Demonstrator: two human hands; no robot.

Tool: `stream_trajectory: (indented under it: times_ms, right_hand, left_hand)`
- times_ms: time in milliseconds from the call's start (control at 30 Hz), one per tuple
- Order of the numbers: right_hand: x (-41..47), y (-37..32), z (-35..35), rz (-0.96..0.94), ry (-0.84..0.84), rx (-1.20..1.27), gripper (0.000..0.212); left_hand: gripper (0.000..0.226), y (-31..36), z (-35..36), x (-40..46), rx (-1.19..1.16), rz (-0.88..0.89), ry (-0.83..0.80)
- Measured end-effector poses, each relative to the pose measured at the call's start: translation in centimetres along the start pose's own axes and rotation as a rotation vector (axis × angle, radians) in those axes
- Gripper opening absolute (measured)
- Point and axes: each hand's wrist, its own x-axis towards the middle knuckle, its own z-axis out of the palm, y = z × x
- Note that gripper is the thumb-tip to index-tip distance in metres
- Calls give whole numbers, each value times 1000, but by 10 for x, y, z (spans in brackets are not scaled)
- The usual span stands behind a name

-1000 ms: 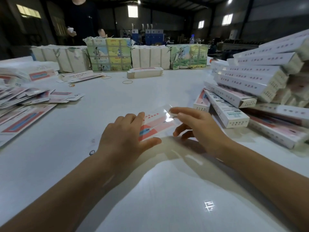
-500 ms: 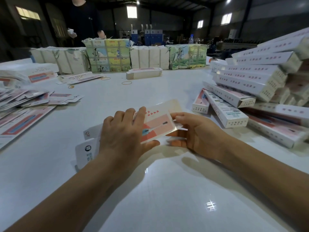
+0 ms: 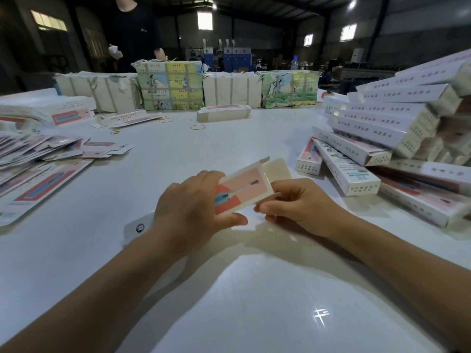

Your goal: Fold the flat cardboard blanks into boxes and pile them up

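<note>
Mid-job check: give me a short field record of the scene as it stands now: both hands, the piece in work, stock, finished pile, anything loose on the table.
left hand: grips the carton's near end
right hand: pinches the carton's right edge
carton in work: partly folded, end flap open
flat blanks: spread at table left
folded boxes: piled at right, leaning
rubber bands: loose, far centre
wrapped bundles: row along far edge
table: white, glossy

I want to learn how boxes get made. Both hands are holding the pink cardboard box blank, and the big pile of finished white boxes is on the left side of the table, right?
Not quite. Both hands, left and right, do hold the pink cardboard box blank, but the head view shows the pile of finished white boxes on the right side of the white table. Flat blanks lie on the left.
</note>
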Motion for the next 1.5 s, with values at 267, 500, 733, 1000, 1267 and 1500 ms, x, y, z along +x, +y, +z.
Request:
stream_trajectory:
  times_ms: [267,500,733,1000,1267,1500]
  right_hand:
    - [5,-2,8,6,166,166,13]
    - [5,-3,9,19,224,132,13]
    - [2,-1,6,-42,535,-61,21]
    - [0,-7,19,-73,429,-95,21]
    - [0,-9,21,13,390,24,20]
    - [5,0,18,65,385,-123,46]
  left_hand:
    - [71,1,-8,6,-56,-107,-83]
    - [64,-1,-12,9,-202,-118,-144]
    - [64,-4,-11,7,-85,-200,-63]
    - [65,0,-8,4,-30,-181,-63]
    - [76,6,-2,1,-27,-113,-63]
    - [85,12,2,-1,61,-51,-74]
